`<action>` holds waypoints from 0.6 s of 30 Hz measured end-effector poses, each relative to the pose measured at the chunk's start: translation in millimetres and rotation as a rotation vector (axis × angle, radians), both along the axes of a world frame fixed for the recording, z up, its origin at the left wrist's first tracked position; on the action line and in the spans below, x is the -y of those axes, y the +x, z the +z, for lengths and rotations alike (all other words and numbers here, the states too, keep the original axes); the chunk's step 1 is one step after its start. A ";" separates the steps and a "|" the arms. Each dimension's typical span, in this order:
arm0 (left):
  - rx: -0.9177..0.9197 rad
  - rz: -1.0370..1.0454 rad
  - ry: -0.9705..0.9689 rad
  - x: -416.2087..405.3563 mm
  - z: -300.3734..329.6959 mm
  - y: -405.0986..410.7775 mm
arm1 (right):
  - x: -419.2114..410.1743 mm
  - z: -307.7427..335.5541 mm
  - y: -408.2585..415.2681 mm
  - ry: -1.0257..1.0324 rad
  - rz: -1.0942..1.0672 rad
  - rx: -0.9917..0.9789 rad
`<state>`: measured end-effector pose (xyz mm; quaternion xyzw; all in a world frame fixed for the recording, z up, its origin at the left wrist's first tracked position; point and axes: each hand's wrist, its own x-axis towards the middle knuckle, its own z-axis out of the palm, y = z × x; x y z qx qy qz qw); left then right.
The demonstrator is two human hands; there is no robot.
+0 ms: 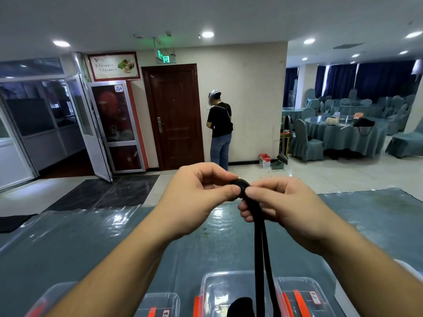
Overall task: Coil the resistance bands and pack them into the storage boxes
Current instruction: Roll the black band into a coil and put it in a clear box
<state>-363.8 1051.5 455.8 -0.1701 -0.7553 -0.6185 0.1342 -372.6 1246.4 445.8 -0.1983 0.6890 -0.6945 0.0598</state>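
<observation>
A black resistance band point(263, 252) hangs in two strands from between my hands, above the table. Its top end is rolled into a small tight coil point(240, 184). My left hand point(201, 197) pinches the coil from the left with thumb and fingers. My right hand point(281, 204) holds the band from the right, just below the coil. Clear plastic storage boxes with orange latches stand at the near table edge: one in the middle point(212, 284) with a dark item inside, one at the right point(304, 294), one at the left point(162, 303).
The table point(91, 236) has a grey-green cloth under shiny clear plastic. Beyond it a person in a black shirt point(219, 124) stands by a brown door point(176, 115). Covered round tables and chairs point(343, 133) fill the right of the room.
</observation>
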 end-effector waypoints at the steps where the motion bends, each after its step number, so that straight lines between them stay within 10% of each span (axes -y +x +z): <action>1: -0.006 0.008 0.027 -2.2 -3.2 -0.2 | 0.8 0.2 0.2 -0.051 0.010 0.089; 11: 0.014 0.012 -0.095 -4.9 -16.1 -0.5 | 1.5 -6.4 -8.9 -0.101 -0.019 0.284; 18: -0.158 0.142 -0.977 -3.2 0.6 0.5 | 6.7 -14.5 -13.4 0.182 -0.077 0.138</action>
